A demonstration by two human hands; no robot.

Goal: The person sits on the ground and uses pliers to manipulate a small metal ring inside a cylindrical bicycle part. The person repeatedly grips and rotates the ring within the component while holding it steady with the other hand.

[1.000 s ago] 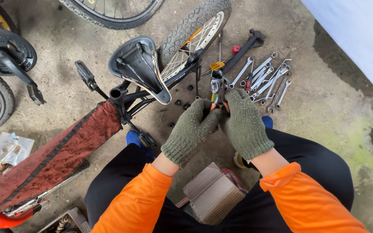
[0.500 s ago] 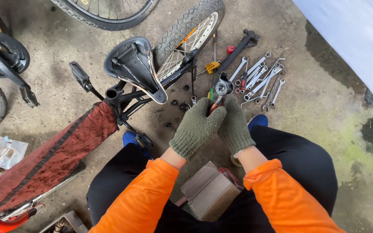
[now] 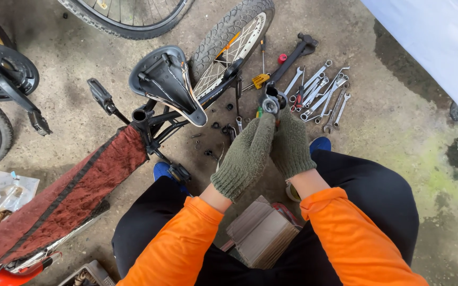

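Note:
Both my hands wear green knit gloves and meet in front of me. My left hand [image 3: 247,153] and my right hand [image 3: 291,142] together grip a small round metal bicycle part [image 3: 270,102] held up at the fingertips. A tool handle seems to sit between my palms, mostly hidden. Beyond the hands, several wrenches [image 3: 319,95] lie spread on the concrete. An upturned bicycle saddle [image 3: 165,85] is just left of my hands.
A bicycle frame wrapped in red cloth [image 3: 75,190] runs from lower left to the saddle. A rear wheel [image 3: 234,37] stands behind it, a yellow-handled screwdriver [image 3: 260,80] and small nuts [image 3: 216,125] lie nearby. A cardboard block [image 3: 261,233] sits between my legs. A plastic bag [image 3: 3,198] lies left.
My hands have drawn closer together and risen slightly, now both closed around the small metal part; earlier they were a little more spread.

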